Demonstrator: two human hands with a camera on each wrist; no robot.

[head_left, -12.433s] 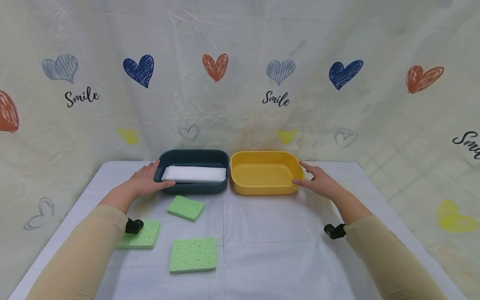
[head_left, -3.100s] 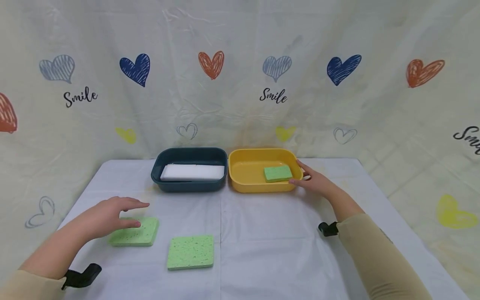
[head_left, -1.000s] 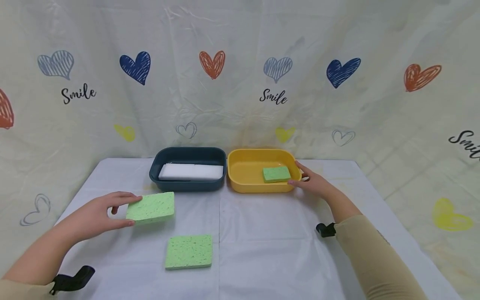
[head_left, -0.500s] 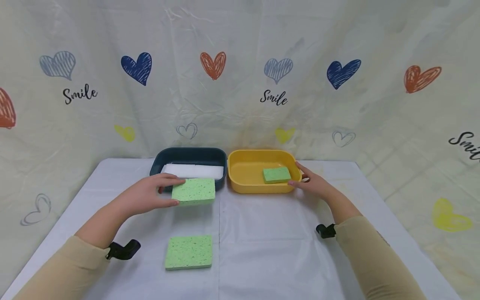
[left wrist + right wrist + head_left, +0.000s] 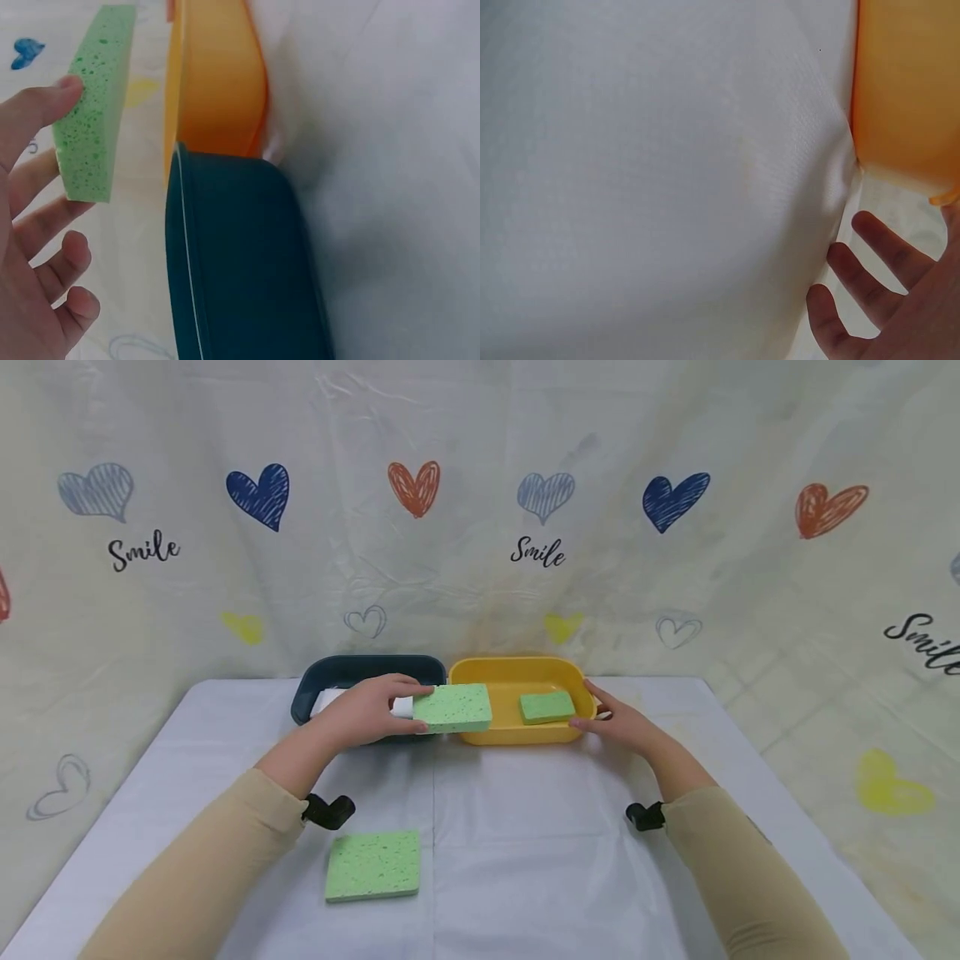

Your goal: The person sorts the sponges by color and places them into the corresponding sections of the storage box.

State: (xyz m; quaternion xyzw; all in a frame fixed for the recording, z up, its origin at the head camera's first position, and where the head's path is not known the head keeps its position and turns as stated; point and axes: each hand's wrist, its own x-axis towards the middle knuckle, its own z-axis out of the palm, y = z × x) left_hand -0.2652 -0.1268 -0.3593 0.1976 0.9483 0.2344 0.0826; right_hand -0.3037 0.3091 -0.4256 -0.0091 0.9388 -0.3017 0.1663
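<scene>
In the head view my left hand [image 5: 367, 710] pinches a green sponge [image 5: 453, 708] by its left end, thumb below and fingertips above. The sponge is held up in the air, overlapping the front left of a yellow plastic tub [image 5: 498, 737]. The left wrist view shows the sponge [image 5: 97, 112] between thumb and fingers, above the tub rims. My right hand [image 5: 622, 724] grips the yellow tub's right end with thumb and forefinger; its other fingers [image 5: 874, 289] hang free below the rim. Inside the yellow tub, toward the right, lies a smaller green sponge [image 5: 547, 707].
Left of the yellow tub, and touching it, stands a dark teal tub [image 5: 322, 670] with a white block [image 5: 325, 699] inside, partly hidden by my left hand. Another green sponge [image 5: 372, 866] lies on the white-covered table [image 5: 540, 827] in front. A patterned sheet hangs behind.
My left hand took the left sponge off the table and carried it right and up to the yellow tub. Earlier, the small sponge went from the table into that tub. The right hand stays put.
</scene>
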